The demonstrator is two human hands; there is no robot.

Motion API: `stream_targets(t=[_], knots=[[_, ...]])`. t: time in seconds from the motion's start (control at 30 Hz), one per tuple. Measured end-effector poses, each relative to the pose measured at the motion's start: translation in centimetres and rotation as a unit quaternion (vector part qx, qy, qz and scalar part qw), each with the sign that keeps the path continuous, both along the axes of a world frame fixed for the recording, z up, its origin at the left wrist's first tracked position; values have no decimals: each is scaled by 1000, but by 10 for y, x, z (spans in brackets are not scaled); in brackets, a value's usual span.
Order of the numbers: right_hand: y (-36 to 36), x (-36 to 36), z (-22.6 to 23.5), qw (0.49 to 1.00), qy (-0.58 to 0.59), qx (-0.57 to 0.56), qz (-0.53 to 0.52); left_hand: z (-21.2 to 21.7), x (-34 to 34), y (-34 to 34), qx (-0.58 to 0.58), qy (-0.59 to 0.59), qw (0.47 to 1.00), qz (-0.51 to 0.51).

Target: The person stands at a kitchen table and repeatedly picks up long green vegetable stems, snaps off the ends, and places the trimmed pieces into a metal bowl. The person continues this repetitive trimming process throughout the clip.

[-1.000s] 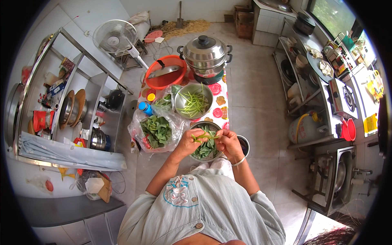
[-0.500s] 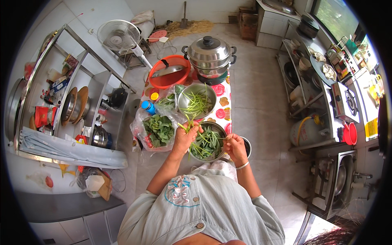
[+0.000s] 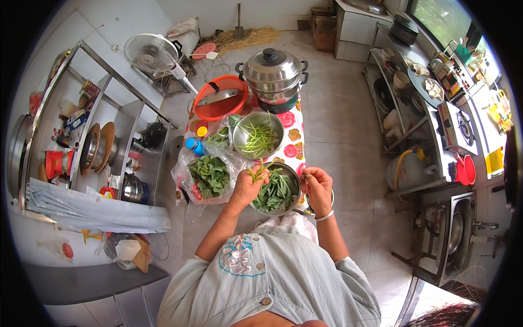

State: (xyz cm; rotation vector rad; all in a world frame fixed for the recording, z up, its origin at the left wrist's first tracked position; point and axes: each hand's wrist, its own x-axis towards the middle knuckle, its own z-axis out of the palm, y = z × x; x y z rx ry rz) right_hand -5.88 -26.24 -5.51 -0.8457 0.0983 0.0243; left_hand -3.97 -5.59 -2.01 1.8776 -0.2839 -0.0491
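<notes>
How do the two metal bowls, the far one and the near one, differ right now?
Contents: the far bowl holds slender pale-green stems, while the near bowl holds mostly darker green leaves.
Fill: bare metal shows around the stems in the far bowl; leaves cover most of the near bowl.
View: the left hand overlaps the near bowl's edge; it leaves the far bowl uncovered.
Shared: both are round and open-topped.

Holding green stems (image 3: pixel 256 174) in the left hand (image 3: pixel 248 186) over a metal bowl (image 3: pixel 295 176) of leaves (image 3: pixel 277 193); pinching thumb and fingers together on the right hand (image 3: pixel 318 188) beside the bowl's right rim; wearing a pale bracelet (image 3: pixel 325 216); facing a patterned tablecloth (image 3: pixel 297 121), lidded pot (image 3: pixel 273 70) and orange basin (image 3: pixel 224 109).
</notes>
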Motion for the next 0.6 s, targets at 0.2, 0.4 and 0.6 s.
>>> stream_targets(t=[0.2, 0.4, 0.6], knots=[[17, -6, 13, 987, -16, -144, 66, 10, -8, -16, 100, -30, 994, -29], [13, -7, 14, 987, 12, -140, 73, 8, -10, -18, 121, -73, 989, -44], [7, -7, 9, 986, 51, 27, 157, 10, -11, -15, 102, -51, 989, -94]])
